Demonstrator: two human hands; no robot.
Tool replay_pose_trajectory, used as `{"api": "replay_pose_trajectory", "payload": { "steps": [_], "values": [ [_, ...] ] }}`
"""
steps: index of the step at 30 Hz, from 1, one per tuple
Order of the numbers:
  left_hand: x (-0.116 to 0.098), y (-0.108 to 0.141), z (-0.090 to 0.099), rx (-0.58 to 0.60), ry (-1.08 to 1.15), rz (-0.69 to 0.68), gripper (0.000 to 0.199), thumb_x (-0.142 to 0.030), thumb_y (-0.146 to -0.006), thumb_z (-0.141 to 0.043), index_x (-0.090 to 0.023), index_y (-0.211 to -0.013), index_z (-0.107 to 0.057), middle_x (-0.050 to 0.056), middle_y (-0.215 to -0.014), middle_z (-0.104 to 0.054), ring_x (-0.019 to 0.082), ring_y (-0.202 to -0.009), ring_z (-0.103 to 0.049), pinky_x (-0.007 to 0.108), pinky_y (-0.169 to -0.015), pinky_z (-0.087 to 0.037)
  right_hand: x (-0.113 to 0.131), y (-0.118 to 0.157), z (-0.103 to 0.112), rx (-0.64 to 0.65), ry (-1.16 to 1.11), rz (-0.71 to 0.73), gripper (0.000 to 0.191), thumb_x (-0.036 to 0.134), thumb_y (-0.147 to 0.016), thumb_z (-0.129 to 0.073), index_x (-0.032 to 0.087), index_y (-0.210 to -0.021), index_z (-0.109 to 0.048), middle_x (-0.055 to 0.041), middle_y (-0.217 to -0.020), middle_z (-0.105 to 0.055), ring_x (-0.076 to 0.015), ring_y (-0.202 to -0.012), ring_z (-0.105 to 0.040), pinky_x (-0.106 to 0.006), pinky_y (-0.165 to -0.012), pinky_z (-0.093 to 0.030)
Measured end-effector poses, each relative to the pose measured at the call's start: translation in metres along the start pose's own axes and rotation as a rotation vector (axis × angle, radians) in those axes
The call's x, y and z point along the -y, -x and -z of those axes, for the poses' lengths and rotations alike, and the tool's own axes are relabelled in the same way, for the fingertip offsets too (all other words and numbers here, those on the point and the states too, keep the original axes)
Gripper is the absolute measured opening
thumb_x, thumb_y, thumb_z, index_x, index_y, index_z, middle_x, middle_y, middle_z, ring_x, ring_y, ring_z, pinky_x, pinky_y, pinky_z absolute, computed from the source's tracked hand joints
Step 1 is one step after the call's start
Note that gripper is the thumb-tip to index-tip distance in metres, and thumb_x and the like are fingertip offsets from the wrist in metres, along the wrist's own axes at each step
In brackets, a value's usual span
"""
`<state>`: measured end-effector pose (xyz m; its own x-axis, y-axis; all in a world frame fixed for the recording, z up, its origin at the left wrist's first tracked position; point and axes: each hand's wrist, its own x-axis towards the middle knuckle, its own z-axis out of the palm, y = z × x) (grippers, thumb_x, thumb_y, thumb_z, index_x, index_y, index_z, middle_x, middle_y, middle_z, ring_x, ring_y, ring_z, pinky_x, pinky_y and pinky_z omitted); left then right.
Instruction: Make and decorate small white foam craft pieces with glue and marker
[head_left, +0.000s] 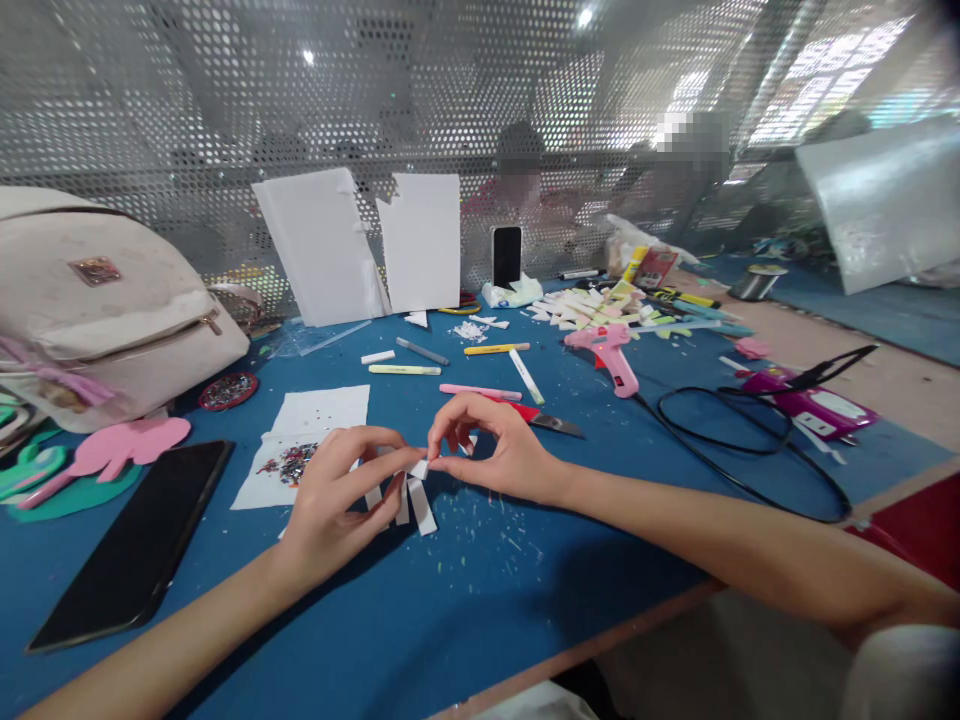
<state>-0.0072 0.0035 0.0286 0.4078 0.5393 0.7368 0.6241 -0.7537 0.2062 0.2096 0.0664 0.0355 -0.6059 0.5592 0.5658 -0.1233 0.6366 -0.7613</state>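
Here, two hands [341, 485] [504, 450] at one white piece [419, 468]; one glue gun [613, 362].

Backpack: pale backpack [112, 300], zipped pocket in front, on the left of the counter [487, 590]
Flat phone: large black phone [135, 545], face up near the front edge
Upright phone: smaller phone [507, 257], leaning near the perforated screen [420, 90]
Behind the screen: a person [520, 175], blurred
Right side: purple device [814, 405], black marks on its casing unreadable
Farther back: metallic spool [759, 282], near a curved silvery sheet [892, 200]
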Motion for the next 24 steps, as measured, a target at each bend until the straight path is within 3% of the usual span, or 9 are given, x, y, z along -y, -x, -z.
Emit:
{"api": "replay_pose_trajectory", "payload": {
  "steps": [6, 14, 20, 24],
  "values": [
    [0.004, 0.001, -0.002, 0.039, -0.065, -0.004, 0.028, -0.009, -0.093, -0.057, -0.027, -0.112, -0.068, 0.004, -0.103, -0.069, 0.018, -0.083, -0.063, 0.036, -0.076, -0.040, 0.000, -0.002, 0.001, 0.060, 0.093, 0.021, 0.011, 0.016, -0.086, -0.065, 0.020, -0.096, -0.061, -0.0015, -0.088, -0.065, -0.0140, -0.072, -0.053, -0.029, -0.065, -0.046],
    [0.005, 0.002, -0.003, 0.069, -0.055, 0.008, 0.017, -0.016, -0.097, -0.058, -0.018, -0.112, -0.065, 0.003, -0.104, -0.066, 0.019, -0.091, -0.063, 0.037, -0.082, -0.047, -0.002, -0.003, 0.003, 0.059, 0.150, 0.049, 0.014, 0.013, -0.085, -0.060, 0.020, -0.096, -0.060, -0.0017, -0.089, -0.063, -0.0132, -0.067, -0.046, -0.028, -0.062, -0.044],
    [0.003, 0.000, -0.003, 0.063, -0.039, 0.022, 0.015, -0.022, -0.099, -0.058, -0.018, -0.113, -0.065, 0.004, -0.105, -0.066, 0.019, -0.093, -0.064, 0.040, -0.085, -0.052, -0.006, -0.005, 0.008, -0.040, 0.142, -0.011, 0.011, 0.019, -0.087, -0.063, 0.021, -0.097, -0.057, -0.0021, -0.092, -0.062, -0.0126, -0.067, -0.049, -0.029, -0.064, -0.046],
    [0.004, 0.002, -0.005, 0.060, -0.025, 0.018, 0.018, -0.026, -0.099, -0.060, -0.017, -0.114, -0.064, 0.005, -0.109, -0.066, 0.020, -0.094, -0.065, 0.040, -0.085, -0.054, -0.021, -0.031, 0.041, -0.228, 0.250, -0.008, 0.017, 0.026, -0.086, -0.066, 0.021, -0.098, -0.055, -0.0021, -0.093, -0.061, -0.0138, -0.076, -0.055, -0.028, -0.067, -0.048]
  ]
}}
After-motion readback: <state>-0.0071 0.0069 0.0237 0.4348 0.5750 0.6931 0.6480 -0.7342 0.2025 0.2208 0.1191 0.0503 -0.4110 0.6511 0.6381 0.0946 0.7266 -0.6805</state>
